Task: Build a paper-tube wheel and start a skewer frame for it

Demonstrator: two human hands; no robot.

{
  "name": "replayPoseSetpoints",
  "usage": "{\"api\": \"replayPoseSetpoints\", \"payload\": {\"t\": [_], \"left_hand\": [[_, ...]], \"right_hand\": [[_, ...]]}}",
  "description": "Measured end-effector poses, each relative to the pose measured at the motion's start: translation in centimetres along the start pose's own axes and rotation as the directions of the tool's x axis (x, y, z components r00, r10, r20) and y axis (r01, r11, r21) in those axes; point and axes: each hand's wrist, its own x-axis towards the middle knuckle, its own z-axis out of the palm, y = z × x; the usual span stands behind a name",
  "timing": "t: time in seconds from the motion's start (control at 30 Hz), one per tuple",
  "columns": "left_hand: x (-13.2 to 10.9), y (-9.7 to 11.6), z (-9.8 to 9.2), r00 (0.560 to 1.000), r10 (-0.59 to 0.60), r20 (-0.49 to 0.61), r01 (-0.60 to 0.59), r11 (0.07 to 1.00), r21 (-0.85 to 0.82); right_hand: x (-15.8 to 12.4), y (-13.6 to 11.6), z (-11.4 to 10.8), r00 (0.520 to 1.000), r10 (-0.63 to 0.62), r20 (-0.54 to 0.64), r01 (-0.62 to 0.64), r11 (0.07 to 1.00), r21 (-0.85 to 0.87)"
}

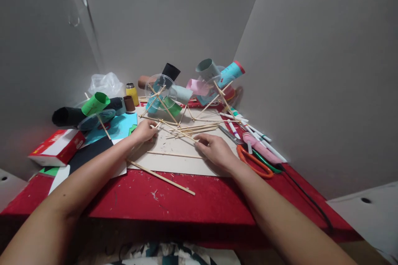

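Over a white board (186,165), my left hand (145,131) pinches wooden sticks close to where two of them meet. From that joint a thin wooden stick (178,129) slants down to my right hand (214,149), whose thumb and fingers are closed on its other end. Behind my hands stand frames of joined sticks (167,109) carrying clear plastic discs (149,91) with coloured paper tubes, among them a black tube (171,73) and a blue tube (232,73). Several loose sticks (202,127) lie on the board between the hands and the frames.
A loose stick (164,179) crosses the red tablecloth (130,198) in front. Orange-handled scissors (255,163), a pink glue gun (261,149) and markers (233,129) lie right. Left are a red and white box (59,147), coloured paper (116,126) and a yellow bottle (132,95).
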Motion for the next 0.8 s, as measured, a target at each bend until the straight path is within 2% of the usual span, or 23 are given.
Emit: {"api": "replayPoseSetpoints", "payload": {"t": [0.37, 0.6, 0.8], "left_hand": [[-2.9, -1.2, -2.1, 0.998, -0.017, -0.062, 0.023, 0.994, 0.107], [-2.7, 0.4, -2.9, 0.996, 0.026, -0.081, -0.016, 0.993, 0.113], [-1.7, 1.9, -3.0, 0.995, 0.080, -0.067, -0.082, 0.996, -0.028]], "right_hand": [[0.0, -0.5, 0.0, 0.998, -0.060, -0.009, 0.060, 0.998, 0.014], [0.3, -0.2, 0.2, 0.996, -0.049, -0.078, 0.053, 0.997, 0.052], [0.3, 0.1, 0.1, 0.971, -0.053, -0.231, 0.082, 0.990, 0.116]]}}
